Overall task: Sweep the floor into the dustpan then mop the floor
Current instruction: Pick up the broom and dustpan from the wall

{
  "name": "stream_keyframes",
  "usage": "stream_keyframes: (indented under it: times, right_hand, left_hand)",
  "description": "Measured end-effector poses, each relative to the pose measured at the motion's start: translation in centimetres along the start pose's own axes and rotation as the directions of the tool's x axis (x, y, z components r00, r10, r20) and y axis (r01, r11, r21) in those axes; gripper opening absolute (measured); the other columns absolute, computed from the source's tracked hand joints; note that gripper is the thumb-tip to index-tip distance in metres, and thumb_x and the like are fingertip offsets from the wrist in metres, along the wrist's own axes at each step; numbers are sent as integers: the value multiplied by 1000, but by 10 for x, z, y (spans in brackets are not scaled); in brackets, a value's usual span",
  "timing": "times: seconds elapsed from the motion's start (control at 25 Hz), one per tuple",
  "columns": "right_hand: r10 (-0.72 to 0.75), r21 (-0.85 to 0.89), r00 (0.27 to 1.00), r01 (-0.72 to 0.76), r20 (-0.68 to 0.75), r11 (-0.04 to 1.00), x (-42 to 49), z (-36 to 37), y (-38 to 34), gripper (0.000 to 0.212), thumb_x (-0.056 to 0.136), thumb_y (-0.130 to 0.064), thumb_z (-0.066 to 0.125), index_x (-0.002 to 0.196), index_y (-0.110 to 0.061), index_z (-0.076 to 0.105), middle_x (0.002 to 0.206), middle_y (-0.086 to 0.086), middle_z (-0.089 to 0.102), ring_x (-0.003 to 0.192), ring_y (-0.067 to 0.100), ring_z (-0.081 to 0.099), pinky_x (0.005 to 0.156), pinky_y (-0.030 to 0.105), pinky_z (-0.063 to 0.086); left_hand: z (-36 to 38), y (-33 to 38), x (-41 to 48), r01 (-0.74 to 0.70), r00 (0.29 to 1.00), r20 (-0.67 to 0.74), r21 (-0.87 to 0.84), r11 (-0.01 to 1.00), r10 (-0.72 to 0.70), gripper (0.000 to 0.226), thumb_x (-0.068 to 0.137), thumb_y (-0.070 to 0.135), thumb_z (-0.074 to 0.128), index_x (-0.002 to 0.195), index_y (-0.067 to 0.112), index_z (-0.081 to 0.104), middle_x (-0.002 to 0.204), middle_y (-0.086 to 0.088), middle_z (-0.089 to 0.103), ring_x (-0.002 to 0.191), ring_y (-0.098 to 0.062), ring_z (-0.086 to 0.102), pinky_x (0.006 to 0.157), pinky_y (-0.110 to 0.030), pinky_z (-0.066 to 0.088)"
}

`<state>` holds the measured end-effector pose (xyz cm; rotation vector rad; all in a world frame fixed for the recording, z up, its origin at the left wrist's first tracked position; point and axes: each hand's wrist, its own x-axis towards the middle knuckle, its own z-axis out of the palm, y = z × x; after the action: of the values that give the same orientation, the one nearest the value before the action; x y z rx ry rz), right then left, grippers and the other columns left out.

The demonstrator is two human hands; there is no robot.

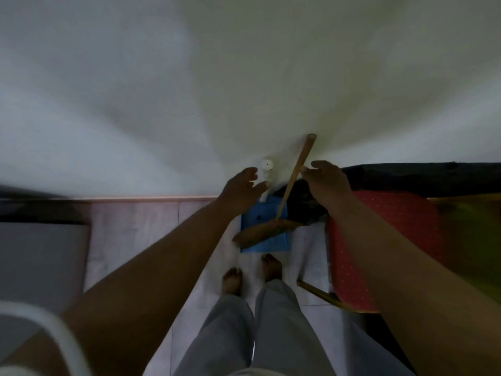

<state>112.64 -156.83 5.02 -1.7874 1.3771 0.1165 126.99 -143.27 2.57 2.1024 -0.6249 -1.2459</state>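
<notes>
A blue dustpan [271, 241] stands on the pale floor against the wall, its white handle [265, 169] rising upright. A broom with a brown head [260, 232] lies across the pan, and its wooden stick [296, 172] leans on the wall. My left hand [241, 188] is spread open right beside the white handle, fingertips at it. My right hand [328, 183] is open just right of the wooden stick, thumb nearly touching it. Neither hand grips anything. No mop is in view.
A chair with a red dotted seat [387, 240] and gold legs stands close on the right. A dark object [306, 202] sits behind the dustpan. A grey surface [40, 256] lies at left. My bare feet [252, 272] stand just before the pan.
</notes>
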Motion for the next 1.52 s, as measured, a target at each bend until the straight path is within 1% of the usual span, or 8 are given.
stream_keyframes:
  times: [0.36,0.56,0.68,0.76,0.92,1.08,1.28,1.52]
  right_hand:
    - [-119,-228,992,107,-39,968,46,37,-6,32,97,-37,51,113,-13,65,112,7,69,103,25,64,75,22,36]
    - [-159,-180,987,154,-16,972,19,51,0,23,99,-24,52,116,-13,63,116,7,68,102,20,64,75,16,43]
    - [-165,-90,985,160,-42,983,3,45,-5,25,97,-27,56,117,-16,64,117,5,68,100,15,62,59,1,34]
    - [-199,-98,979,195,-32,976,-7,41,-13,26,97,-29,56,119,-16,64,118,5,68,104,17,63,70,7,35]
    - [-257,-97,966,254,-22,962,-33,36,-33,27,97,-31,55,120,-19,64,119,3,68,107,18,63,81,15,36]
    - [-344,-115,939,342,-3,933,-72,34,-66,27,98,-32,54,119,-19,64,115,3,70,102,18,65,77,12,37]
    - [-434,-91,900,436,49,895,-119,36,-108,26,97,-32,55,117,-20,65,113,2,70,97,15,63,64,-5,33]
    - [-582,-4,793,592,183,806,-160,60,-147,20,94,-32,60,112,-24,66,103,-3,67,89,6,60,68,2,37]
  left_hand:
    - [28,-13,79,-47,999,30,122,991,44,59,89,43,65,139,18,46,138,-6,53,125,-23,50,104,-37,43]
    - [43,-30,56,-205,975,-64,103,973,212,37,89,37,66,114,14,52,107,-5,63,96,-19,58,72,-22,46]
    - [39,-40,35,-284,949,-106,130,950,298,32,91,30,64,113,11,51,104,-8,64,96,-21,61,80,-36,51]
    - [33,-42,22,-312,936,-133,116,943,326,28,91,25,64,112,11,51,103,-8,64,94,-21,61,81,-38,52]
    - [12,-39,-5,-349,905,-225,88,933,360,33,93,18,61,123,9,52,113,-8,62,101,-21,58,90,-41,50]
    - [-24,-37,-47,-305,907,-264,129,944,329,55,97,22,56,146,7,36,145,-12,47,131,-22,45,107,-26,31]
    - [-74,-42,-110,-444,810,-358,141,885,464,28,93,13,61,117,0,57,109,-16,61,100,-24,57,89,-43,49]
    - [-118,-68,-182,-423,769,-488,95,901,412,21,96,18,55,113,5,53,100,-6,58,91,-19,58,80,-34,54]
